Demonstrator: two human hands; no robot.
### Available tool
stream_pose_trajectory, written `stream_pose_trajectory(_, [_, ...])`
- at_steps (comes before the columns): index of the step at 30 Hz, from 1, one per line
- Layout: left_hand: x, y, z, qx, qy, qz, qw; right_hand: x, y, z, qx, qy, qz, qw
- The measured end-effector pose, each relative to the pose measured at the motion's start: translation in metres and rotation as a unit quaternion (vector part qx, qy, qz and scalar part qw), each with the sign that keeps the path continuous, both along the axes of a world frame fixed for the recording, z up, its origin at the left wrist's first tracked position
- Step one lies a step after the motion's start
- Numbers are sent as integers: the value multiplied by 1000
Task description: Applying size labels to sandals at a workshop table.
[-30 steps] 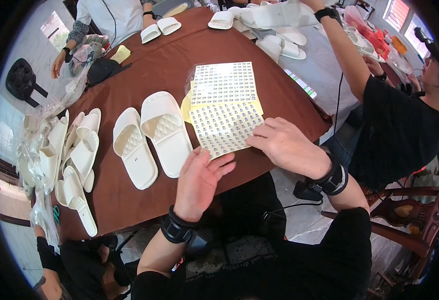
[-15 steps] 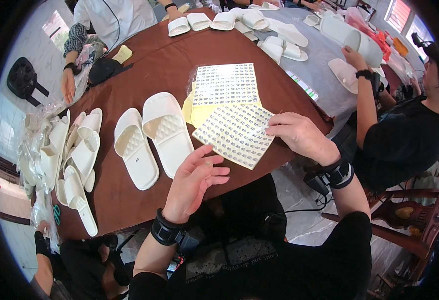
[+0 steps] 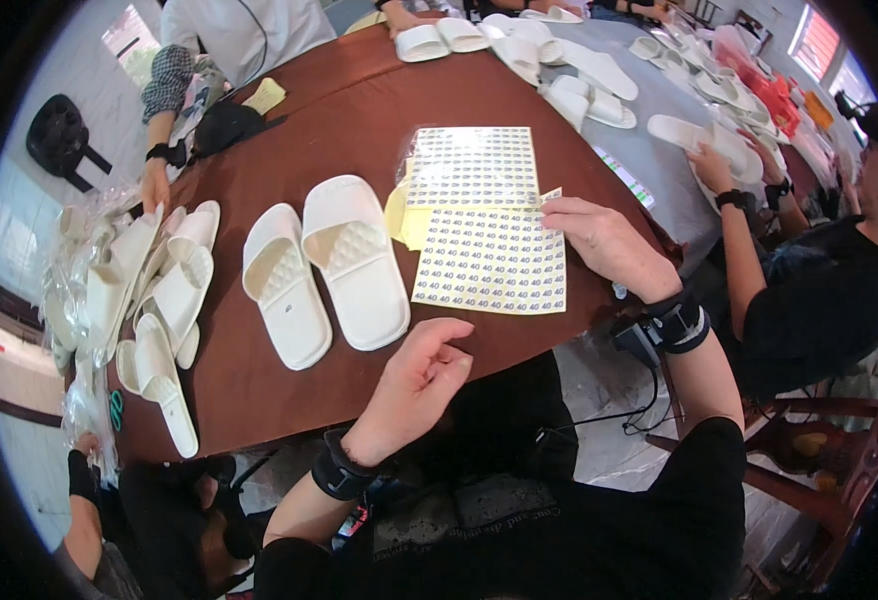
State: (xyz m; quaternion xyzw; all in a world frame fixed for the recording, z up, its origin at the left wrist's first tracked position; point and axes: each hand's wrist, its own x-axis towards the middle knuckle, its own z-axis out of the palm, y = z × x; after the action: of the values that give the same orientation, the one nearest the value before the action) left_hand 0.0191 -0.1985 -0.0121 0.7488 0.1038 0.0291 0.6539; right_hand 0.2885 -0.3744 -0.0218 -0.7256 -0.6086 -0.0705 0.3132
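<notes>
My right hand (image 3: pixel 609 240) pinches the upper right edge of a sheet of small printed stickers (image 3: pixel 494 265), which lies nearly flat on the table. Under its top edge lies a second sticker sheet (image 3: pixel 474 165) with a yellowish backing. Loosely curled, my left hand (image 3: pixel 419 385) hovers by the table's front edge, index finger and thumb apart; nothing shows between them. Beyond it, a pair of white slippers stands side by side: the left slipper (image 3: pixel 294 315) has a small dark mark on its insole, and the right slipper (image 3: pixel 369 300) shows none.
Piled white slippers (image 3: pixel 179 300) and clear plastic wrap lie at the left, where another person's hand (image 3: pixel 155 185) reaches in. More slippers (image 3: pixel 424 43) line the far edge. At right, a co-worker holds a slipper (image 3: pixel 684 132). A wooden chair (image 3: pixel 809 455) stands at lower right.
The sticker sheet has turned and settled flatter on the table. My left hand has drawn away from it, its fingers more curled. Left of me, the other person's hand has reached the slipper pile.
</notes>
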Motion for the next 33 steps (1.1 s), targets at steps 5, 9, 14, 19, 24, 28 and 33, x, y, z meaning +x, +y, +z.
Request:
stream_pose_trajectory(5, [-8,-3,5,72,-70,-29,994,3,11,3,-49,-55,-34,997])
stream_pose_trajectory(9, [-20,5,10,109,-77,-24,991,13,12,-7,-49,-68,-47,995])
stream_pose_trajectory(14, [-39,17,14,187,-82,14,979,6,-1,8,-52,-117,-118,985])
stream_pose_trajectory(19, [-49,41,4,442,-158,110,876,-6,2,26,-21,-47,-93,994])
stream_pose_trajectory(24, [-47,56,-7,535,-137,120,825,-44,27,36,11,-25,-42,999])
stream_pose_trajectory(28, [-35,53,-6,531,-149,98,828,-82,44,32,-24,10,-3,1000])
stream_pose_trajectory(33, [-15,48,-2,558,-145,26,816,-91,49,13,-121,-59,-33,990])
